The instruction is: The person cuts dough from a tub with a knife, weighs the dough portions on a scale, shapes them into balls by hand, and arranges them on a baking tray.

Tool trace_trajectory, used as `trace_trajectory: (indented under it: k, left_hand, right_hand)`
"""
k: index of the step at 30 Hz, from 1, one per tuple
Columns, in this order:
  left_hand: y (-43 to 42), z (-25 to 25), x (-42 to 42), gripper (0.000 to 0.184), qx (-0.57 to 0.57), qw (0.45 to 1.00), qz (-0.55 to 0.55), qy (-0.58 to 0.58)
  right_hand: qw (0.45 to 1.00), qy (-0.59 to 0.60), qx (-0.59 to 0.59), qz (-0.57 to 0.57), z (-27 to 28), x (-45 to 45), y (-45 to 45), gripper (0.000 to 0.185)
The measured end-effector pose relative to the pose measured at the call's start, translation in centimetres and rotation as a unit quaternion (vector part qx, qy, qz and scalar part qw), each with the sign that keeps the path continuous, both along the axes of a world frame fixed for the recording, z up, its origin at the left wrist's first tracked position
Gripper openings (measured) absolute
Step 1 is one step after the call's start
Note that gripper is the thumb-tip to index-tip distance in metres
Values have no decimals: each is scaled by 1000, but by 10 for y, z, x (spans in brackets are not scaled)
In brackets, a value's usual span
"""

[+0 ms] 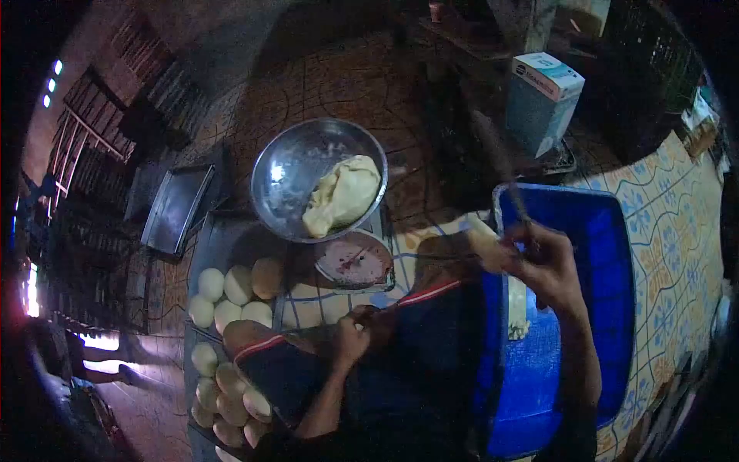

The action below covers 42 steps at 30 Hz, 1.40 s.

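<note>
My right hand (548, 266) is closed above the blue plastic crate (623, 308), around a long thin tool (512, 181) blurred by motion. A pale, dough-like piece (486, 245) is at its fingertips. My left hand (352, 337) is closed over my lap; a small pale spot shows by the thumb, but what it holds is unclear. In front is a shiny metal bowl (281, 158) with a lump of dough (350, 192) in it. Just below the bowl stands a tub of pinkish filling (356, 260). A pale strip of dough (516, 308) lies inside the crate.
Round dough balls (228, 316) sit on dark trays at my left. Beyond them is a metal tray (177, 204) on the floor. A tall box (543, 104) stands behind the crate. Patterned sheeting (673, 208) covers the right side. Someone's leg (108, 369) shows far left.
</note>
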<state>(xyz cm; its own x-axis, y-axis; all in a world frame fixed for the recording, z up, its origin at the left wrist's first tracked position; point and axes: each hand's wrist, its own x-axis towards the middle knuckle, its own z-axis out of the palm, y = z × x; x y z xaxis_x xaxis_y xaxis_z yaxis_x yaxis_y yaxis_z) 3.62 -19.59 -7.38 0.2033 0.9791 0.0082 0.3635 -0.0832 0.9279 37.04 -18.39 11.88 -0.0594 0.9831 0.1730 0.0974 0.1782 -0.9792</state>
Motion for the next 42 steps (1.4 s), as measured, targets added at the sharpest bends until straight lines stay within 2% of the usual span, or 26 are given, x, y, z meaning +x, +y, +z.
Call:
trace_trajectory:
  k: [2,3,5,7,9,11,12,14,15,17,19,21,23,24,26,27,29,30,31,32,33,34,35,38,40,42]
  left_hand:
    - [5,-44,-37,16,3,1000,22,-18]
    - [8,-63,-51,16,7,999,23,-24]
    - [5,-88,-73,16,-158,936,106,-297]
    - [1,-88,-81,16,-144,942,138,-271]
    - [-5,-72,-80,16,-136,943,174,-249]
    - [-1,-58,-72,16,-170,957,204,-116]
    - [1,-64,-70,16,-177,955,204,-126]
    - [3,-80,-69,17,-96,981,164,-46]
    - [3,-88,-69,17,-100,981,160,-51]
    - [7,-107,-69,20,-129,976,128,-120]
    - [8,-125,-70,19,-94,982,115,-115]
    - [10,-146,-78,19,-56,987,104,-108]
    - [12,-145,-85,19,-158,933,76,-313]
    - [9,-133,-84,19,-161,933,76,-313]
    - [3,-106,-77,19,-151,959,125,-205]
    - [3,-110,-77,19,-157,958,125,-206]
    - [1,-118,-79,18,-193,871,129,-433]
    - [-1,-108,-73,18,-200,869,131,-432]
    - [-6,-97,-66,16,-107,957,180,-202]
    - [-6,-84,-60,15,-6,977,210,43]
    - [-2,-77,-60,15,-12,978,205,45]
    - [3,-72,-63,15,-103,980,166,-17]
    - [5,-67,-62,16,-193,970,126,-78]
    - [5,-71,-55,15,-167,974,118,-94]
    - [4,-67,-52,14,-171,976,115,-66]
    - [5,-70,-51,14,-177,977,106,-48]
  right_hand:
    - [999,-28,-2,42,17,-42,50,32]
    - [996,-47,50,55,21,-63,80,34]
    - [990,-63,117,51,9,-105,124,37]
    - [989,-70,129,32,5,-132,140,38]
    - [992,-101,78,13,3,-149,143,39]
    - [989,-147,33,-8,-7,-152,144,34]
    - [990,-122,68,-11,-18,-153,150,33]
    - [989,-122,80,-14,-23,-155,155,30]
    - [989,-127,77,-17,-25,-158,160,30]
    - [941,-253,222,-46,-31,-168,177,30]
    - [936,-269,218,-66,-1,-187,179,25]
    - [917,-328,229,-16,17,-197,191,20]
    - [935,-291,203,-5,33,-200,192,23]
    - [943,-261,207,-14,39,-196,191,23]
    - [954,-230,184,-62,35,-176,193,25]
    - [967,-166,184,-63,35,-161,183,21]
    - [971,-141,136,-136,35,-119,146,18]
    - [969,-129,96,-187,28,-96,126,18]
    - [975,-61,62,-206,9,-61,105,18]
    - [973,7,29,-227,-21,-24,84,18]
    - [964,21,74,-256,-56,5,59,15]
    - [933,-114,-10,-341,-90,43,29,15]
    - [915,-169,36,-364,-137,76,-4,15]
    - [895,-186,-103,-393,-202,101,-109,20]
    - [834,-314,-200,-407,-269,141,-184,24]
    - [821,-302,-209,-438,-287,132,-214,23]
